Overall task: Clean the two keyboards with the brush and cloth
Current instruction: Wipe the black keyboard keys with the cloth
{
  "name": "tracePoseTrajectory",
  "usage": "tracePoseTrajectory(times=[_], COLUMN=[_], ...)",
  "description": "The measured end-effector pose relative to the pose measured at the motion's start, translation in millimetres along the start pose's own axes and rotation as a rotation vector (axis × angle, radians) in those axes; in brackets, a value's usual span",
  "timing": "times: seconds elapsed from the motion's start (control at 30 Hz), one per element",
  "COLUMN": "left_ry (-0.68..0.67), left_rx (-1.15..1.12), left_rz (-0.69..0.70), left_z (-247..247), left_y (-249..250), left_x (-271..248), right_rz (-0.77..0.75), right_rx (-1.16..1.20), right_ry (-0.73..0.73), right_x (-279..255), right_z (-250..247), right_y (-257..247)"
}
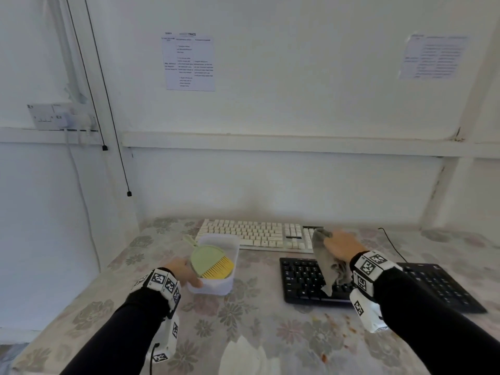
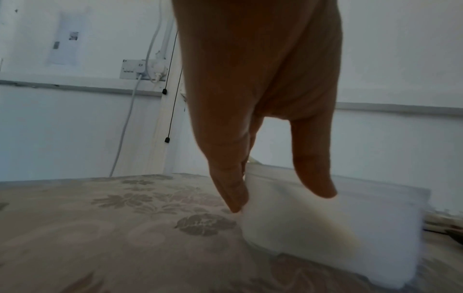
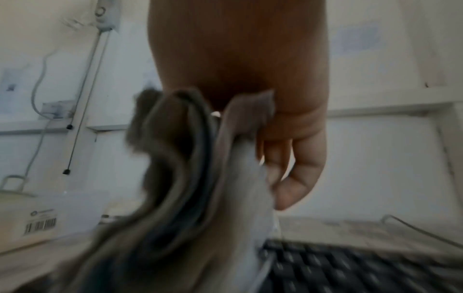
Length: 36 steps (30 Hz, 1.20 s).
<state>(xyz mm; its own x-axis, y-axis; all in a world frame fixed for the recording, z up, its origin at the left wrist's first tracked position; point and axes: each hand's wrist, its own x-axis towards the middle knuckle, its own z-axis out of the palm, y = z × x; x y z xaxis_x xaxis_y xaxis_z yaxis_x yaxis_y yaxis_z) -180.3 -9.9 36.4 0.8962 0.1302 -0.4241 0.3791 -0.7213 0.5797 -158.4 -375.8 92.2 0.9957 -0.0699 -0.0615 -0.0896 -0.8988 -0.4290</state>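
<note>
A white keyboard (image 1: 254,235) lies at the back of the table, and a black keyboard (image 1: 305,280) lies nearer on the right. My right hand (image 1: 342,247) grips a bunched grey cloth (image 1: 326,263) that hangs down over the black keyboard's left half. In the right wrist view the fingers (image 3: 298,168) curl round the cloth (image 3: 180,178) above the black keys (image 3: 350,267). A green and yellow brush (image 1: 213,262) lies in a translucent container (image 1: 216,289). My left hand (image 1: 186,274) touches the container's near left corner. Its straight fingers (image 2: 230,190) lie against the container's wall (image 2: 313,237).
A floral cloth (image 1: 121,293) covers the table. Crumpled white paper (image 1: 243,358) lies at the front edge. Orange crumbs (image 1: 338,323) are scattered in front of the black keyboard. A black cable (image 1: 392,244) runs behind it. The wall stands close behind the white keyboard.
</note>
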Motion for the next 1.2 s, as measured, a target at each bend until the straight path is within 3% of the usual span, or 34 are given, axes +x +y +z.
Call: tracePoseTrajectory(times=[0.17, 0.3, 0.4, 0.47, 0.57, 0.63, 0.73, 0.8, 0.87, 1.03, 1.13, 1.2], left_ry=[0.15, 0.309, 0.472, 0.505, 0.489, 0.444, 0.174, 0.039, -0.013, -0.03, -0.1, -0.103], left_rx=[0.086, 0.023, -0.14, -0.229, -0.204, -0.123, -0.01, 0.13, 0.095, -0.335, -0.724, -0.8], left_rz=[-0.117, -0.193, -0.218, -0.168, 0.072, 0.285, 0.523, 0.556, 0.566, 0.601, 0.49, 0.439], left_z=[12.0, 27.5, 45.5, 63.7, 94.6, 113.2, 136.1, 145.5, 149.5, 147.3, 155.5, 163.9], left_y=[18.0, 38.0, 55.7, 75.4, 110.3, 129.4, 161.3, 182.0, 194.0, 204.2, 210.1, 213.2], left_x=[-17.5, -28.9, -32.2, -39.7, -46.8, -43.2, -43.6, -49.2, -48.6, -50.1, -53.2, -51.3], right_rz=[0.07, 0.028, -0.022, -0.019, -0.075, -0.196, -0.388, -0.483, -0.522, -0.425, -0.35, -0.348], right_rx=[-0.14, -0.008, 0.113, 0.095, -0.03, 0.052, 0.224, 0.3, 0.33, 0.438, 0.497, 0.529], right_ry=[-0.23, -0.041, -0.11, -0.113, -0.001, 0.04, 0.044, 0.041, 0.066, 0.223, 0.081, 0.003], right_x=[-4.0, -5.3, -0.9, 2.8, 7.5, 4.8, -6.9, -13.2, -17.3, -16.8, -19.9, -23.1], right_z=[18.9, 24.2, 32.4, 39.0, 40.1, 30.8, 4.5, -13.7, -28.2, -51.9, -53.5, -50.9], right_y=[40.8, 49.7, 50.1, 49.5, 52.5, 51.7, 46.9, 46.1, 50.0, 77.8, 93.3, 99.6])
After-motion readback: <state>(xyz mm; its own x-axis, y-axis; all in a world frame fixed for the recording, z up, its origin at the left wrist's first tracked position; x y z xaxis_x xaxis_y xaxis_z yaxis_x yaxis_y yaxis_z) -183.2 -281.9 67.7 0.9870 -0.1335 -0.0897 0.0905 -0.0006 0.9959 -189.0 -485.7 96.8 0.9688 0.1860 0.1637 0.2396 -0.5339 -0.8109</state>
